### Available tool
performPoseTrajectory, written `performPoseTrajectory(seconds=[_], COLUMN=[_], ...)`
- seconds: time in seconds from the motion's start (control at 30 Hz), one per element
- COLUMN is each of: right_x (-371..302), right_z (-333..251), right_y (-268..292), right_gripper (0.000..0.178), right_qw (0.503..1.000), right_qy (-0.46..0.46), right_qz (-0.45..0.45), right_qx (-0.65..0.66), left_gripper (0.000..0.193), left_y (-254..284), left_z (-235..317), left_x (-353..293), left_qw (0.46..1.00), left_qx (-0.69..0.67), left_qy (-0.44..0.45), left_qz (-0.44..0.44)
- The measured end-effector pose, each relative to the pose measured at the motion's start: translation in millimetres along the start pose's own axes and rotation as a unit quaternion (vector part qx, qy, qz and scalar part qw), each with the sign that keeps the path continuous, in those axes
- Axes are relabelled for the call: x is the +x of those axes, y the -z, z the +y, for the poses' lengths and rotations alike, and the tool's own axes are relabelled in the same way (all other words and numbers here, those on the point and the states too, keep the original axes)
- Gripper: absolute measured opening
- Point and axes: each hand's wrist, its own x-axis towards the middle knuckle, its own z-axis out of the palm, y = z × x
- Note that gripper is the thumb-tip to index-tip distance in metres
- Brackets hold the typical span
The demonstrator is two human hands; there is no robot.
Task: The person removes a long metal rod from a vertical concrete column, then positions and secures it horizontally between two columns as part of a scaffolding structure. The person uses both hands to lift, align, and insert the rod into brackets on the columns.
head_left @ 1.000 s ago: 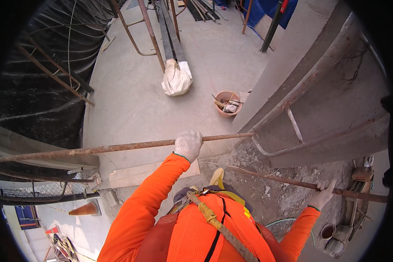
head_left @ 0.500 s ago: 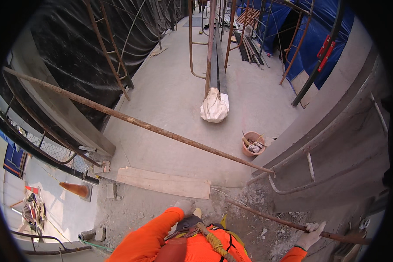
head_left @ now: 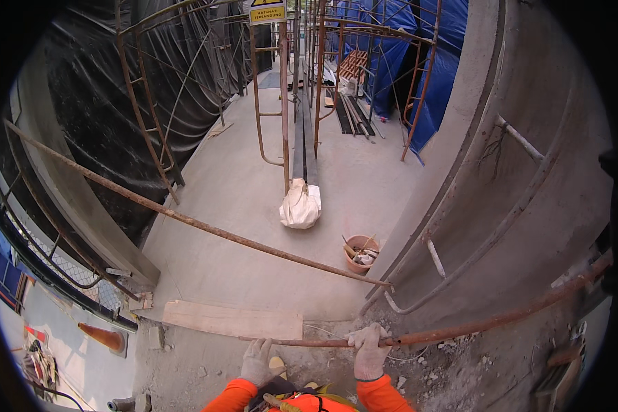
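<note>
A long rusty metal pipe runs crosswise just ahead of my body, its thin end at the left and its thicker part reaching to the far right. My right hand, in a pale glove, is wrapped round it near where the thickness changes. Close to the thin end, my left hand, gloved too, has its fingers over the pipe. Below the pipe lies a flat wooden board on the ground. Orange sleeves cover both my forearms.
Another rusty pipe slants across the passage ahead. Beyond it are a bucket of tools, a white-wrapped bundle end and scaffold frames. A curved concrete wall rises at right; a traffic cone stands left; rubble covers the near ground.
My right hand has come inward from the far right, and the pipe now lies more level in front of me. My left hand has moved from beside my body onto the pipe. The view has shifted.
</note>
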Motion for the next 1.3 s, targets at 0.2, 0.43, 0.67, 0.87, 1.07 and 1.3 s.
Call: performPoseTrajectory(seconds=[0.2, 0.43, 0.67, 0.87, 1.07, 1.3], right_x=[-45, -71, -97, -123, -143, -162], right_z=[32, 34, 42, 70, 105, 120], right_y=[-18, -10, -24, -51, -76, -99], right_gripper=[0.045, 0.046, 0.044, 0.039, 0.035, 0.033], right_qw=[0.995, 0.984, 0.968, 0.955, 0.952, 0.952], right_qy=[-0.072, -0.118, -0.12, -0.138, -0.193, -0.208], right_qz=[-0.059, -0.094, -0.137, -0.179, -0.157, -0.125], right_qx=[-0.036, -0.099, -0.172, -0.192, -0.177, -0.188], left_gripper=[0.061, 0.04, 0.042, 0.043, 0.048, 0.047], left_y=[-1, -16, -19, -1, -2, -6], left_z=[53, 14, -31, -84, -136, -227], left_x=[25, -10, -27, -37, -49, -79], left_qw=[0.989, 0.991, 0.987, 0.99, 0.998, 0.99], left_qx=[-0.145, -0.119, -0.142, -0.109, -0.049, 0.004], left_qy=[0.012, 0.0, -0.024, -0.025, 0.016, 0.08], left_qz=[-0.004, -0.062, -0.077, -0.087, -0.033, -0.118])
